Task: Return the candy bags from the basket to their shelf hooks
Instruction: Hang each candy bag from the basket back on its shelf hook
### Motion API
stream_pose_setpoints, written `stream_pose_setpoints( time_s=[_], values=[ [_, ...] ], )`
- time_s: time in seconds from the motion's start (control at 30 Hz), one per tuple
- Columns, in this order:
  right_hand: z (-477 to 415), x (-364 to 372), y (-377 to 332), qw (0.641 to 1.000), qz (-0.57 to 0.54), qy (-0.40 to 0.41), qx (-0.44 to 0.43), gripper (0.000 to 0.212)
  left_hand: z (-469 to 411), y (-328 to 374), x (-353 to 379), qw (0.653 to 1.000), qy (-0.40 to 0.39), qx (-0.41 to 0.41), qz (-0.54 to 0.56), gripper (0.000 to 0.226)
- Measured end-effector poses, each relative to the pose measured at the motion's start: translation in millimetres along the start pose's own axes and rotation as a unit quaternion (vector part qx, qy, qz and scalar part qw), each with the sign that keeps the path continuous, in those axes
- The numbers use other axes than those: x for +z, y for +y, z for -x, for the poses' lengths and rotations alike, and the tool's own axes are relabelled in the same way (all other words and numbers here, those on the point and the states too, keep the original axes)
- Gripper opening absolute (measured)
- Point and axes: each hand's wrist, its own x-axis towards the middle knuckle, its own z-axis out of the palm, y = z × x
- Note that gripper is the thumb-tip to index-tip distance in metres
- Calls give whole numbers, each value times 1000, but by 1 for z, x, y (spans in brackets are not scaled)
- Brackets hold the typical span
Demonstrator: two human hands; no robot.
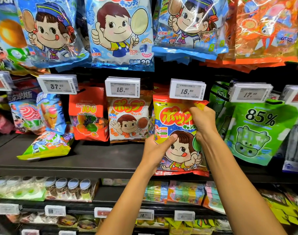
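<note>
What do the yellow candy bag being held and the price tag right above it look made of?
The yellow candy bag: probably thin glossy plastic film; glare streaks and crinkles show where the right hand grips it. The price tag: seemingly a rigid white plastic frame around a matte grey display, possibly electronic.

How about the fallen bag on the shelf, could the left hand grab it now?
Probably not yet: the left hand grips the yellow lollipop bag. Only bare shelf separates it from the fallen bag.
</note>
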Motion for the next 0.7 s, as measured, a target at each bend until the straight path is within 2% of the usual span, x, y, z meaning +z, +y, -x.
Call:
stream_pose_setpoints(
  time_s=[0.3, 0.43, 0.6, 0.7],
  values=[
    [-4, 4, 1, 998, -42, -47, 15, 19, -4, -2, -3, 999, 18, -20, 17, 21],
    [-7, 6, 2, 998, -49, -40, 11, 22, -5, -2, -2, 1000, 20, -18, 7, 17],
    [-11, 6, -1, 996, -77, -19, 27, 25, -7, 1, -1, 999, 24, 11, -33, 35],
    [-11, 5, -2, 997, -66, -24, 19, 24, -7, -1, -1, 999, 21, 10, -30, 32]
  ],
)
